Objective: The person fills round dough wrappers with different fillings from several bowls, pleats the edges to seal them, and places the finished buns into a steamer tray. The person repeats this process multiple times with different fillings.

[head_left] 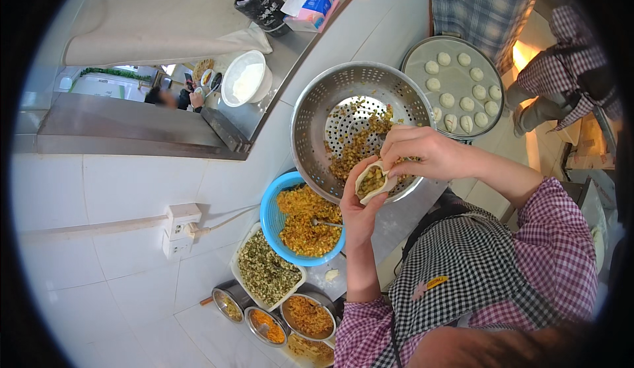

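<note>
My left hand (360, 211) cups an unclosed filled bun (371, 182), a round dough wrapper with yellowish-brown chopped filling showing inside. The fingers of my right hand (420, 151) are pinched at the wrapper's edge on its right side. Both hands are over the near rim of a large metal colander (309, 120), which has loose chopped filling (353, 153) on its bottom. To the left of my left hand stands a blue plastic basket (267, 226) full of yellow-orange filling, with a spoon (327, 223) stuck in it.
A round tray (456, 80) of shaped buns stands beyond the colander. A white tub (300, 289) of green filling and several metal bowls (290, 312) are at lower left. A ledge holds a white flour bowl (264, 80) and tissue pack (312, 18). Another person (561, 71) stands at right.
</note>
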Available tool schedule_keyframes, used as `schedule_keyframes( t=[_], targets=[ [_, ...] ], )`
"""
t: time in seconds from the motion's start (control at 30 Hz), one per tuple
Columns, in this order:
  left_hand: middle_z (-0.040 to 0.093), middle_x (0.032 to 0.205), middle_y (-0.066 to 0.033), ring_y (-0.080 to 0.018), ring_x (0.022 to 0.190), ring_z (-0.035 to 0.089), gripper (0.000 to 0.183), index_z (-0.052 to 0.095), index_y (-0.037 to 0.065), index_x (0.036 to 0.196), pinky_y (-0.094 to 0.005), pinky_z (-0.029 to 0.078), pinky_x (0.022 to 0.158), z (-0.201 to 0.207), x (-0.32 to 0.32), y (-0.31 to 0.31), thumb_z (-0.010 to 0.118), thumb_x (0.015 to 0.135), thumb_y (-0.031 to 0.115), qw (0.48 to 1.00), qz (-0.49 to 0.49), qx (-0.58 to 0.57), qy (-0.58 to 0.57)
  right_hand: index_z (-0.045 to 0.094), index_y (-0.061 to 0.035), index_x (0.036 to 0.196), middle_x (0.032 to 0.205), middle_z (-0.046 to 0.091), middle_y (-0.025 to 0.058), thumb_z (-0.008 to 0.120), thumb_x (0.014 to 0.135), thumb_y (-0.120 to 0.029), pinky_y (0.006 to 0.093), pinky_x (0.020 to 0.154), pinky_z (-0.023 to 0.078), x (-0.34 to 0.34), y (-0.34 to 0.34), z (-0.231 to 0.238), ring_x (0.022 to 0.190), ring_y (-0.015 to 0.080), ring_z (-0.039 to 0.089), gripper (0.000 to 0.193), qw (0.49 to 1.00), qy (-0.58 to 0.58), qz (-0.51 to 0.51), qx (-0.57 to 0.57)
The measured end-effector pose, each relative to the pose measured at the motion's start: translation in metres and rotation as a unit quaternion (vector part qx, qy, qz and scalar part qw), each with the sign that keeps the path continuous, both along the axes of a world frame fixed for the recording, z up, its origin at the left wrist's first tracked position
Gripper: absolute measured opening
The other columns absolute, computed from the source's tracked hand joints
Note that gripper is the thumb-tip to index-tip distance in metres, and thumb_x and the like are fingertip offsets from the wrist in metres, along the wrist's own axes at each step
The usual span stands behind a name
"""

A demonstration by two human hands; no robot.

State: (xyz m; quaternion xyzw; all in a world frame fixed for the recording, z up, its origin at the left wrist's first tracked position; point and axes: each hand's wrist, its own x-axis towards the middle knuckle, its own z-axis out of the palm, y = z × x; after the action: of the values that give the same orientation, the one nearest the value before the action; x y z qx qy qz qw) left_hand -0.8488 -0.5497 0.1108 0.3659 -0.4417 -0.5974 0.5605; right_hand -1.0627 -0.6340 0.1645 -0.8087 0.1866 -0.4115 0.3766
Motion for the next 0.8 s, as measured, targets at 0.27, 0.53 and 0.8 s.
schedule_keyframes(
  t=[0.27,0.53,0.8],
  targets=[
    [0.052,0.146,-0.0134,-0.0221,0.131,0.054,0.071,0.048,0.002,0.146,-0.0353,0.048,0.107,0.007,-0.002,-0.003,0.079,0.082,-0.001,0.987,-0.030,-0.035,-0.153,0.071,-0.0022,0.099,0.092,0.068,0.0091,0.077,0.085,-0.007,0.0392,0.079,0.052,-0.011,-0.004,0.005,0.089,0.0278,0.064,0.016,0.992,0.035,0.041,0.110],
    [0.051,0.146,-0.0095,-0.0194,0.130,0.053,0.065,0.050,0.003,0.145,-0.0325,0.046,0.107,0.012,-0.007,-0.006,0.074,0.085,-0.005,0.993,-0.047,0.008,-0.108,0.068,-0.0003,0.096,0.093,0.066,0.0108,0.075,0.086,-0.011,0.0402,0.078,0.053,-0.013,-0.004,-0.003,0.091,0.0289,0.063,0.016,0.999,0.015,0.046,0.012],
    [0.054,0.142,-0.0096,-0.0201,0.128,0.055,0.072,0.046,0.002,0.148,-0.0330,0.048,0.104,0.014,-0.017,-0.008,0.077,0.084,-0.005,0.976,0.001,-0.043,-0.213,0.067,-0.0006,0.094,0.091,0.064,0.0102,0.075,0.085,-0.009,0.0392,0.078,0.052,-0.013,-0.007,-0.002,0.089,0.0290,0.062,0.014,1.000,0.020,0.018,0.009]
  ],
)
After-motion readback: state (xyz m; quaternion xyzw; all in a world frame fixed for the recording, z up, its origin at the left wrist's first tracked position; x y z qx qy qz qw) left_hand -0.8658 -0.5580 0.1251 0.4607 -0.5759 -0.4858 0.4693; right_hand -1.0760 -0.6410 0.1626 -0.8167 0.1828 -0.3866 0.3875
